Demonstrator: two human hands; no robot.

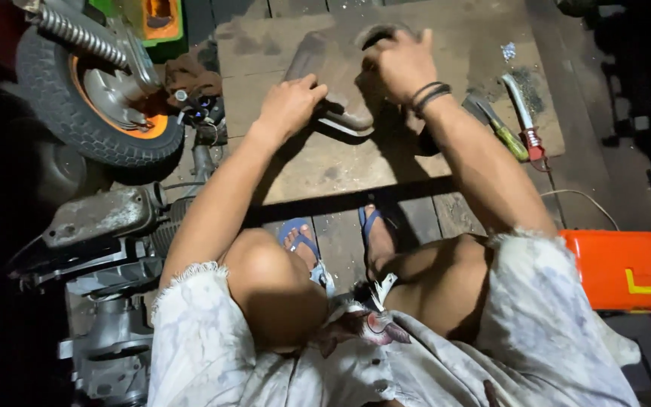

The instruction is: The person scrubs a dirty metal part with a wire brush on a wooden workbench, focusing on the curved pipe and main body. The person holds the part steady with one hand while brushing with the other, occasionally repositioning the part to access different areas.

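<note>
A rusty bent exhaust pipe [333, 68] lies on a worn wooden board [386, 162] in front of my knees. My left hand [289, 104] grips the pipe's lower curved section. My right hand [399, 64], with dark bands at the wrist, closes over the pipe's upper end. What lies under the right palm is hidden.
A small wheel with an orange rim [103, 94] and engine parts [103, 218] sit at left. A green-handled tool [500, 128] and a red-handled blade [525, 113] lie on the board at right. An orange toolbox [631, 270] stands by my right leg.
</note>
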